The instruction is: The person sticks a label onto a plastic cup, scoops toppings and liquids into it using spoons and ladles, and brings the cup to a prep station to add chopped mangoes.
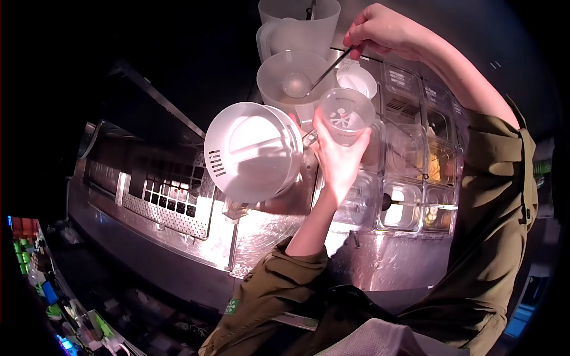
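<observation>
One dark slotted grate (178,193) is noted near nine o'clock, with a perforated metal border beside it. Right of it, the metal tabletop (255,249) shows bare and shiny towards seven o'clock. Near the centre, towards eleven o'clock, a white round vessel (252,154) presents its mouth to the camera; short dark slots mark its left side. At twelve o'clock stand two translucent vessels: a rear pitcher (297,38) with a handle, and a front pitcher (270,80) below it in view. The left hand (339,151), at two o'clock, grips a clear cup (355,110) with printed markings, between one and two o'clock. Contact between this hand and the white vessel cannot be determined. Just behind the cup is a small white container (361,80). At one o'clock the right hand (383,29) is closed on a thin dark rod (329,71), slanting down towards seven o'clock; its lower end overlaps the front pitcher, depth unclear. Clear bins (407,145) occupy two to four o'clock, one containing yellow material (436,169).
</observation>
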Tool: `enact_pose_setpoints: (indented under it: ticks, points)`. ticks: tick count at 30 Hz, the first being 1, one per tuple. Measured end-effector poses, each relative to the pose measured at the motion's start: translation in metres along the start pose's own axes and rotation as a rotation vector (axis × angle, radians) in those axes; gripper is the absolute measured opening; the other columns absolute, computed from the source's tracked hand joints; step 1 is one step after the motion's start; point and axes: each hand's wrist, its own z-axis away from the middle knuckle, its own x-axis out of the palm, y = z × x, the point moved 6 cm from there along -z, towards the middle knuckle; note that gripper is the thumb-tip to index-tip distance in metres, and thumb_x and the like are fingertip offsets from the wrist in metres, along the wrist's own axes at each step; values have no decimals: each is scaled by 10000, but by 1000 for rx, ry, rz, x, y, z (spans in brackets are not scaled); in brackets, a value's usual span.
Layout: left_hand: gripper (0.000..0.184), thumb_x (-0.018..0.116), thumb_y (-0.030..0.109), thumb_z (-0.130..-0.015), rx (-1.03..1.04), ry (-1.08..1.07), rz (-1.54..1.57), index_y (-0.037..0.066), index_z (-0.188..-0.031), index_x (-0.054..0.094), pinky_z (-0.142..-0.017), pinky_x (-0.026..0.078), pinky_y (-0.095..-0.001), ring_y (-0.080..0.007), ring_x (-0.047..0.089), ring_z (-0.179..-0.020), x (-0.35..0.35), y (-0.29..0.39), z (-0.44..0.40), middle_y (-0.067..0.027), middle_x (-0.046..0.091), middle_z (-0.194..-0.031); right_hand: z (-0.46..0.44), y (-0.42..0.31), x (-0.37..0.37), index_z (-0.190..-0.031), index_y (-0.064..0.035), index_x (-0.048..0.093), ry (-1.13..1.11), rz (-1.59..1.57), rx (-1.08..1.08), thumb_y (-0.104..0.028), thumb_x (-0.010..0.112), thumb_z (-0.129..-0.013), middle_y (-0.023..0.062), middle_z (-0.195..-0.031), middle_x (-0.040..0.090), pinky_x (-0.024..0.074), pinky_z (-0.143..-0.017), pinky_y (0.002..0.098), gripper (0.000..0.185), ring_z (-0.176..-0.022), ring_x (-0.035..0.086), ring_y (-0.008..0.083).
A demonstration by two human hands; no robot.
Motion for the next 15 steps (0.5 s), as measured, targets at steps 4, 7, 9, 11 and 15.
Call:
enact_pose_setpoints:
  ticks: [4,7,9,11,15]
  points:
    - [860,733,206,-609,75,70,-9,18,-1276,223,-913,301,-420,-345,410,-1093,4,-7,-3,-242,413,-1182,16,-15,-13,-752,6,645,39,46,-58,-114,560,-745,65,-667,630,319,-409,217,147,-468,439,64]
    - [861,731,206,-613,63,95,-6,6,-1275,218,-919,290,-418,-351,415,-1090,7,-8,-4,-229,420,-1189,32,-32,-28,-753,6,645,87,105,-124,-115,562,-746,65,-670,631,317,-405,215,148,-466,434,61]
    - [855,730,204,-616,49,104,10,1,-1272,221,-925,283,-415,-353,424,-1085,9,-8,-6,-224,433,-1183,55,-44,-43,-760,15,645,74,67,-116,-125,552,-756,58,-652,621,290,-385,202,168,-438,386,50]
    - [848,729,202,-618,27,117,8,0,-1269,225,-927,281,-411,-354,431,-1080,11,-11,-8,-225,440,-1175,90,-50,-57,-791,-11,651,151,170,-47,-160,569,-757,57,-641,615,270,-380,211,173,-421,364,61]
    - [823,736,190,-618,57,140,41,-11,-1252,249,-903,327,-390,-312,461,-1055,9,-4,-11,-220,458,-1142,157,-31,-34,-774,-4,569,139,526,-765,-77,568,-700,42,-647,538,385,-439,234,104,-498,473,110]
